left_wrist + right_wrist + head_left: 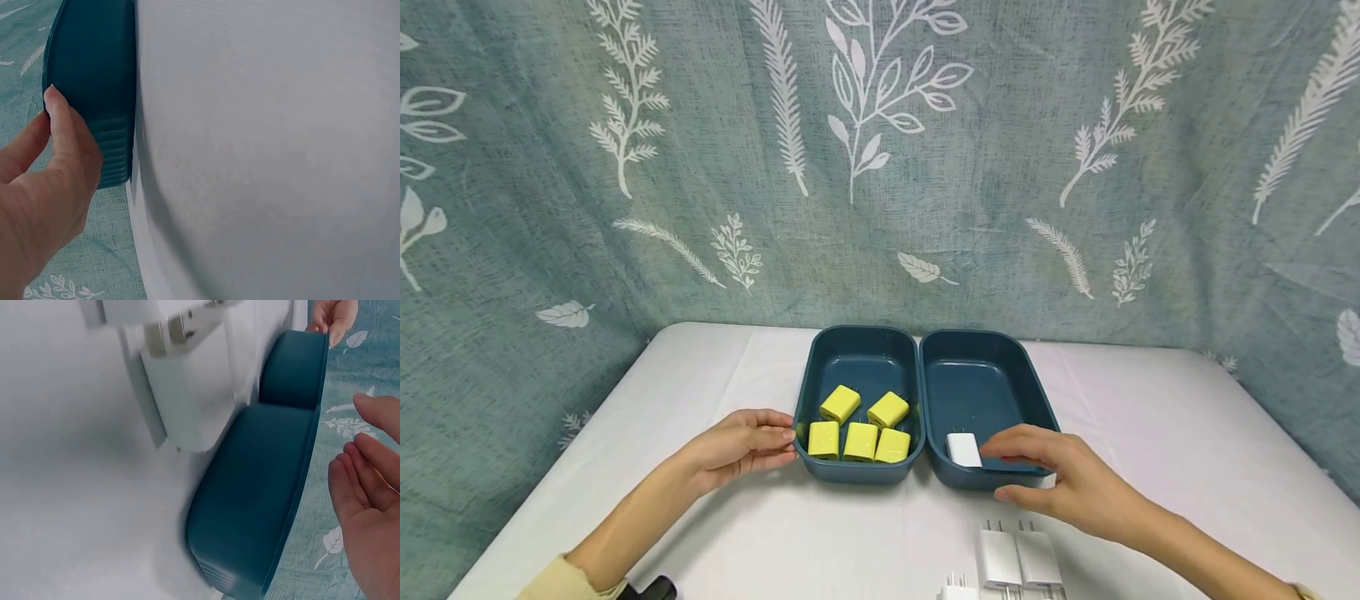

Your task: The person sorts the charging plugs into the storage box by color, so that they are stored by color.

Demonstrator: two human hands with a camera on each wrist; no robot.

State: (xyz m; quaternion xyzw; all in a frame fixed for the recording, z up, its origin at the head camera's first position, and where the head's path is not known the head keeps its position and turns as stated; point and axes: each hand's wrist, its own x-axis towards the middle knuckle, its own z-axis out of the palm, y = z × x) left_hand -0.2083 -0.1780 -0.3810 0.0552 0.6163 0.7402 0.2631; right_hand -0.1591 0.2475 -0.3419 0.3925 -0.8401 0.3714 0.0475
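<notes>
Two dark blue trays stand side by side. In the left tray [857, 473] lie several yellow plug chargers [860, 442]. My left hand [741, 446] pinches that tray's left rim, with fingertips on both sides of it in the left wrist view. The right tray [981, 392] holds one white plug charger [963, 450] near its front left corner, prongs pointing away. Over this tray's front edge is my right hand [1067, 479], fingertips just right of the white charger, thumb lower and spread apart. The right wrist view shows nothing between its fingers.
More white plug chargers [1000, 558] lie on the white-covered table [820, 542] in front of the right tray, prongs showing. Behind the trays hangs a green leaf-patterned curtain [865, 267]. A black object [658, 588] shows by the left sleeve.
</notes>
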